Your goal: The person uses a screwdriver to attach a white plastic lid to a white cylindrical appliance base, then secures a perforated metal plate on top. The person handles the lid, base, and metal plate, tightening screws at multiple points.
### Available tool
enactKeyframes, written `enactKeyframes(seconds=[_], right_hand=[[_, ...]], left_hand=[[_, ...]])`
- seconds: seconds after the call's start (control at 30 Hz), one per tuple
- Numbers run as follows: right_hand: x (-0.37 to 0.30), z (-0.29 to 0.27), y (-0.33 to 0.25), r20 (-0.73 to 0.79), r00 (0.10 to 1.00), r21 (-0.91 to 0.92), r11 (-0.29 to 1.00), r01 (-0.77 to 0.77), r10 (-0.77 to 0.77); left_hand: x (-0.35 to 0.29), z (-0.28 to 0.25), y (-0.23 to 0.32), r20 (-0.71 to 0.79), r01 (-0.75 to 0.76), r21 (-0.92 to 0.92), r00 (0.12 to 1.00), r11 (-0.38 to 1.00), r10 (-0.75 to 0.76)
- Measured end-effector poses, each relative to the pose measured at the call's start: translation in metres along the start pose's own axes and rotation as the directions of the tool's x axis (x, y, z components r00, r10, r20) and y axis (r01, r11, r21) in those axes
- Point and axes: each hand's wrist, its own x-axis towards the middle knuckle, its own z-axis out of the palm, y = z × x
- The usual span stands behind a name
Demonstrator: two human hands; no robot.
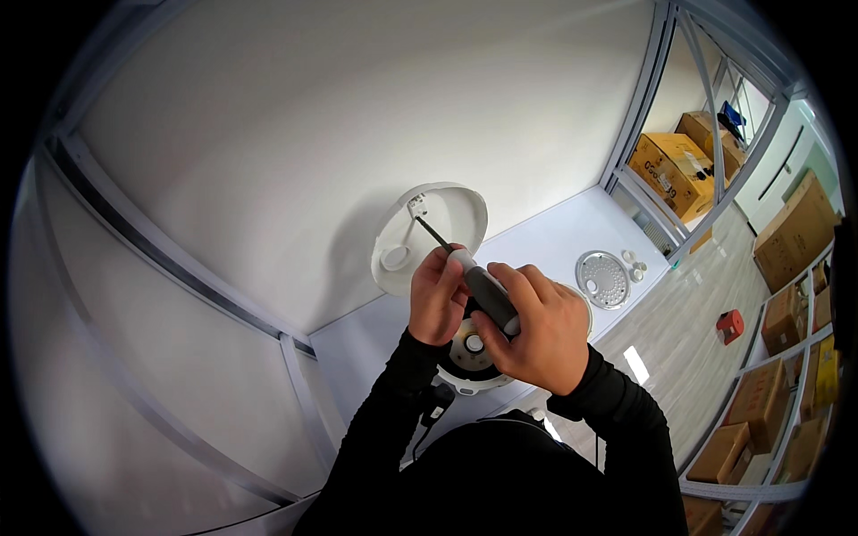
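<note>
In my right hand [550,335] is a screwdriver [488,295] with a thick grey and white handle; the fingers are wrapped round the handle's rear part. My left hand [433,302] pinches the front of the handle, near where the dark shaft starts. The shaft slants up and left, its tip at a small recess by the upper edge of a raised white lid [458,219]. Contact at the tip is too small to make out. Below my hands stands the round white rice cooker [468,388], its dark inside and pale heating plate partly hidden by them.
On the white table [545,230], a perforated metal disc [611,284] lies right of the cooker, beside small round white pieces [637,272]. A black plug with cord [436,404] is at the near left. Metal framing surrounds the table; boxes on shelves [760,406] stand at right.
</note>
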Motion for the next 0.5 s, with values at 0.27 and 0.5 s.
enactKeyframes(seconds=[0.27, 0.5], right_hand=[[-0.006, 0.003, 0.009, 0.105, 0.981, -0.006, 0.987, -0.164, 0.163], [0.001, -0.003, 0.000, 0.049, 0.996, 0.098, 0.992, -0.084, 0.080]], left_hand=[[-0.001, 0.043, 0.012, -0.137, 0.023, 0.035, 0.990, 0.999, -0.018], [0.000, 0.004, 0.000, 0.006, 0.004, -0.035, 1.000, 0.999, -0.004]])
